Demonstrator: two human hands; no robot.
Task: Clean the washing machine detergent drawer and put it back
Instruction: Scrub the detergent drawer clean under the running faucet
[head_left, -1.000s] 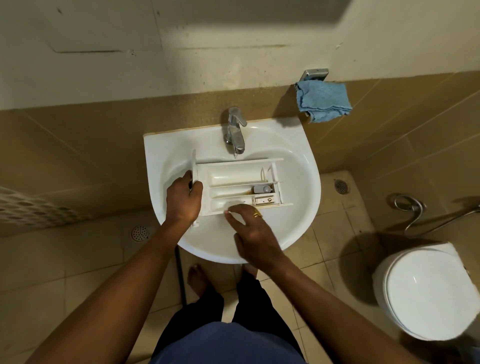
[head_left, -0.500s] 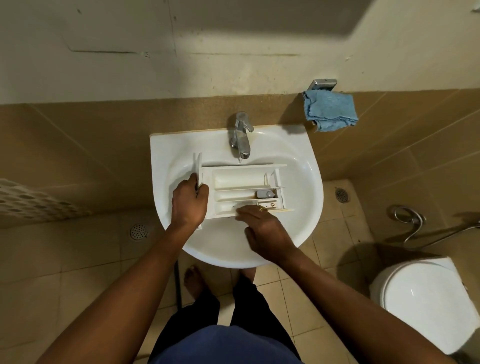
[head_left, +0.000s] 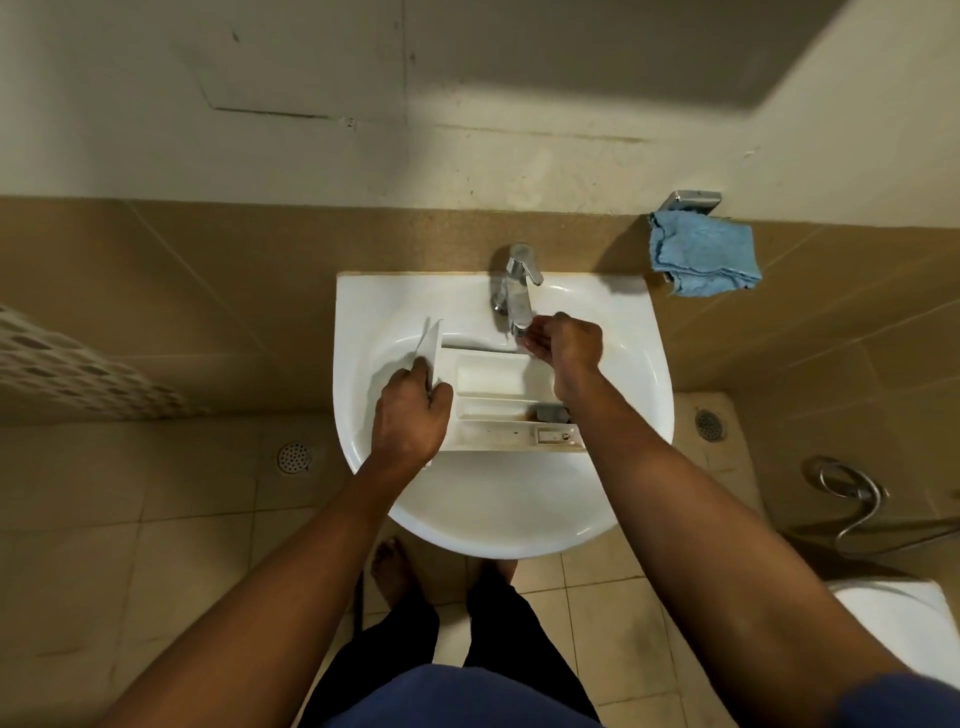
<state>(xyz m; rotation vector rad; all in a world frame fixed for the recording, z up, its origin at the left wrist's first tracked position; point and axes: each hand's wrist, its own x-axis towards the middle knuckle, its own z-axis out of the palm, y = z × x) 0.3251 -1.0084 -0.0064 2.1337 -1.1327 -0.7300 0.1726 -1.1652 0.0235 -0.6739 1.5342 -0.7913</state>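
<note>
Right hand (head_left: 569, 345) left the drawer (head_left: 493, 382) — now under the tap (head_left: 517, 291).

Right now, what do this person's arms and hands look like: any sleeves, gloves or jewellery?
The left hand and right hand are bare, no gloves. The forearms are bare too, with no watch or bracelet. A blue sleeve edge shows high on the right arm. No ring can be made out.

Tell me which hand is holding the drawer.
The left hand grips the drawer by its front panel; the right hand is at the faucet spout.
</note>
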